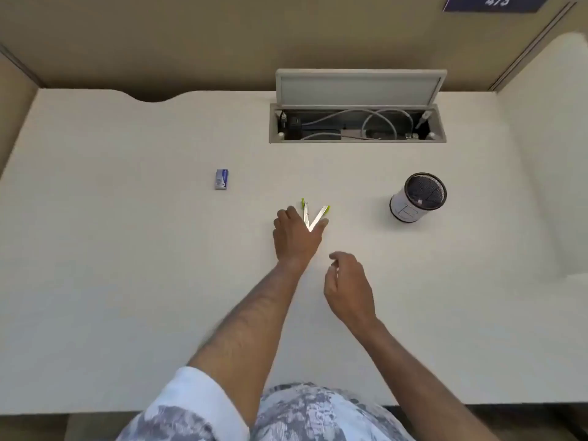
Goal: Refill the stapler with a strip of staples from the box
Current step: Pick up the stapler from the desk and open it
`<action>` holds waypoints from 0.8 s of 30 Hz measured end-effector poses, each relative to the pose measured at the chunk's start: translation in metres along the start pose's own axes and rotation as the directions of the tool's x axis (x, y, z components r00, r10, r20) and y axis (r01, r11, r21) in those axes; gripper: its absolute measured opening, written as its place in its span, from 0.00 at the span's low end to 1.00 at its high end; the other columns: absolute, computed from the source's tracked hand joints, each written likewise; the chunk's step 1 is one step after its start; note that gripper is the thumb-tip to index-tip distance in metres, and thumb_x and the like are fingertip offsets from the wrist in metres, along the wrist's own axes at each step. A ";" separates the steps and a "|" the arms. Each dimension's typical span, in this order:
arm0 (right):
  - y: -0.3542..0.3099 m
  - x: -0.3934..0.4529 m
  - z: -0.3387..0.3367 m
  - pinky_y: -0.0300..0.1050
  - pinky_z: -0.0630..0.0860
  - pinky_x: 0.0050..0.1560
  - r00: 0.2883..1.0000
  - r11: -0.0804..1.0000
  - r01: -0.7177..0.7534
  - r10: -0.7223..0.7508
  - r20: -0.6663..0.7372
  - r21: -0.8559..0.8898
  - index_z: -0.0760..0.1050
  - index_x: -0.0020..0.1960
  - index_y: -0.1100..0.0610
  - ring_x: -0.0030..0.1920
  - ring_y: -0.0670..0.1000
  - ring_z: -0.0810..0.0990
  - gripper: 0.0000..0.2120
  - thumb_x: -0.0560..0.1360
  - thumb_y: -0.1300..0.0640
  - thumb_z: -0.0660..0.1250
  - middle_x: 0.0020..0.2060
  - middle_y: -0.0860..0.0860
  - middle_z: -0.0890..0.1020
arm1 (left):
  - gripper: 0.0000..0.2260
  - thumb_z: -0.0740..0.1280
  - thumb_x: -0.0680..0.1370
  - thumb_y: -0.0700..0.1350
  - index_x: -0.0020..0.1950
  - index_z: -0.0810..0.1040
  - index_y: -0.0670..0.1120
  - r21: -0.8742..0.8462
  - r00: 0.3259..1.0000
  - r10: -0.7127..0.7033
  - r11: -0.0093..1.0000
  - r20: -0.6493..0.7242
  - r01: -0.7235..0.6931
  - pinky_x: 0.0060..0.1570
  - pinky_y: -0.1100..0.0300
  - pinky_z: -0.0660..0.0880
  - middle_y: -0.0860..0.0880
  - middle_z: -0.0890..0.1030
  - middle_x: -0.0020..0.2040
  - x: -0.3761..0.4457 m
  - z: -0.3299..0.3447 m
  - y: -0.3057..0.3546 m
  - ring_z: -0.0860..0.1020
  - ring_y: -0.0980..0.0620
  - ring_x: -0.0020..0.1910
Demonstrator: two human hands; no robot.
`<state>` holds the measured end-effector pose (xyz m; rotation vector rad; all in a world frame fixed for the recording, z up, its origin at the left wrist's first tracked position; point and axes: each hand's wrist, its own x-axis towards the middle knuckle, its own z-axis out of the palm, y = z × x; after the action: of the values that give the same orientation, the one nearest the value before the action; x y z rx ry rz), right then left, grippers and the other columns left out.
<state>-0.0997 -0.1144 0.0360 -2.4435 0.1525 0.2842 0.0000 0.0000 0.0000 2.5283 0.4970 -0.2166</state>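
A white stapler with green tips (318, 216) is swung open into a V at the middle of the desk. My left hand (296, 238) grips it at the hinge end, with the two arms pointing away from me. My right hand (348, 288) hovers just right of and nearer than the stapler. Its thumb and fingers are pinched on a small pale sliver that looks like a staple strip (335, 270). The small blue staple box (221, 179) lies on the desk to the far left of both hands, apart from them.
A mesh pen cup with a white band (416, 198) stands to the right of the stapler. A cable hatch (356, 122) with its lid raised sits at the back of the cream desk (127, 249). Partition walls enclose the desk.
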 end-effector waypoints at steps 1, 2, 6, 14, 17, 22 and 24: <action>0.005 -0.005 -0.001 0.50 0.77 0.53 1.000 0.999 -0.028 0.028 -0.007 0.032 0.73 0.65 0.55 0.59 0.53 0.77 0.15 0.81 0.56 0.57 0.59 0.49 0.80 | 0.33 0.71 0.76 0.65 0.65 0.72 0.38 -0.009 0.999 -0.036 0.999 -0.002 0.036 0.56 0.46 0.76 0.40 0.76 0.61 0.003 0.004 0.005 0.76 0.39 0.59; 0.008 -0.010 -0.002 0.49 0.76 0.52 0.999 0.998 -0.044 0.045 -0.020 0.044 0.73 0.64 0.54 0.57 0.52 0.78 0.14 0.81 0.55 0.58 0.57 0.48 0.80 | 0.32 0.72 0.75 0.64 0.64 0.72 0.38 -0.012 0.998 -0.067 0.998 -0.019 0.067 0.55 0.46 0.76 0.40 0.76 0.61 0.005 0.005 0.010 0.76 0.39 0.59; 0.021 -0.031 0.002 0.48 0.77 0.50 0.998 0.997 -0.066 0.066 0.018 0.028 0.73 0.65 0.52 0.55 0.49 0.78 0.14 0.81 0.53 0.59 0.53 0.46 0.80 | 0.31 0.72 0.75 0.64 0.64 0.72 0.40 0.047 0.995 -0.086 0.995 -0.047 0.089 0.55 0.49 0.74 0.42 0.76 0.61 0.015 0.011 0.023 0.77 0.41 0.58; 0.032 -0.028 -0.002 0.47 0.75 0.47 0.995 0.993 -0.101 0.102 -0.013 0.053 0.73 0.64 0.52 0.54 0.50 0.77 0.13 0.81 0.52 0.61 0.47 0.45 0.78 | 0.20 0.67 0.82 0.56 0.62 0.74 0.40 -0.004 0.991 -0.029 1.000 -0.130 0.029 0.52 0.47 0.74 0.42 0.79 0.59 0.030 0.011 0.015 0.78 0.40 0.57; 0.027 -0.024 -0.004 0.49 0.76 0.49 0.997 0.994 -0.080 0.081 -0.012 0.074 0.74 0.64 0.53 0.55 0.52 0.78 0.13 0.81 0.53 0.62 0.47 0.46 0.78 | 0.20 0.65 0.83 0.54 0.62 0.73 0.38 -0.133 0.986 -0.012 0.991 -0.164 -0.010 0.50 0.45 0.77 0.39 0.81 0.57 0.032 0.004 0.015 0.80 0.36 0.56; 0.016 -0.018 -0.001 0.52 0.77 0.52 1.000 0.998 -0.019 0.019 -0.001 0.065 0.74 0.64 0.57 0.55 0.55 0.78 0.14 0.81 0.54 0.63 0.48 0.51 0.80 | 0.20 0.64 0.84 0.53 0.63 0.70 0.37 -0.225 0.989 -0.008 0.974 -0.147 -0.026 0.43 0.49 0.75 0.37 0.84 0.55 0.041 -0.017 0.013 0.83 0.34 0.52; 0.014 -0.019 0.004 0.52 0.77 0.52 1.000 0.998 -0.002 0.002 0.005 0.066 0.74 0.64 0.57 0.54 0.55 0.79 0.14 0.81 0.54 0.62 0.48 0.51 0.80 | 0.20 0.65 0.83 0.53 0.63 0.71 0.37 -0.237 0.987 -0.003 0.971 -0.161 -0.036 0.41 0.51 0.72 0.38 0.84 0.55 0.044 -0.021 0.012 0.83 0.34 0.51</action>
<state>-0.1208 -0.1219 0.0294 -2.3775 0.1597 0.2821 0.0458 0.0158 0.0125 2.3221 0.5306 0.0521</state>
